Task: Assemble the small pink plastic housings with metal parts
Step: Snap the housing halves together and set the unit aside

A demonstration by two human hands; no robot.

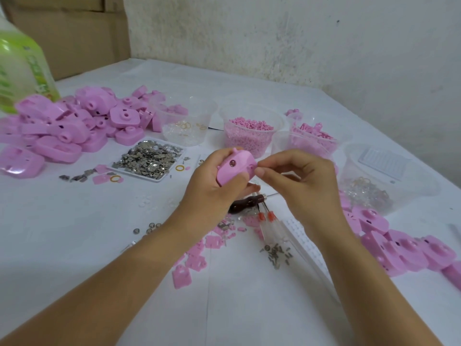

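My left hand [212, 186] grips a pink plastic housing [237, 168] above the middle of the table, its outer face turned up. My right hand [296, 181] has thumb and forefinger pinched together at the housing's right edge; whatever small part sits between them is hidden. A white tray of small metal plates [147, 161] lies to the left. A heap of pink housings [64, 126] fills the far left, and another row of housings [409, 248] lies at the right. Loose screws [277, 253] and small pink pieces [194, 260] lie under my forearms.
Clear tubs hold rings [184, 126], pink pellets [249, 131], pink clips [311, 138] and clear bits [369, 188]. A brown-handled tool [245, 204] and red-tipped screwdrivers [267, 221] lie below my hands. A green bottle [20, 71] stands far left, cardboard behind it.
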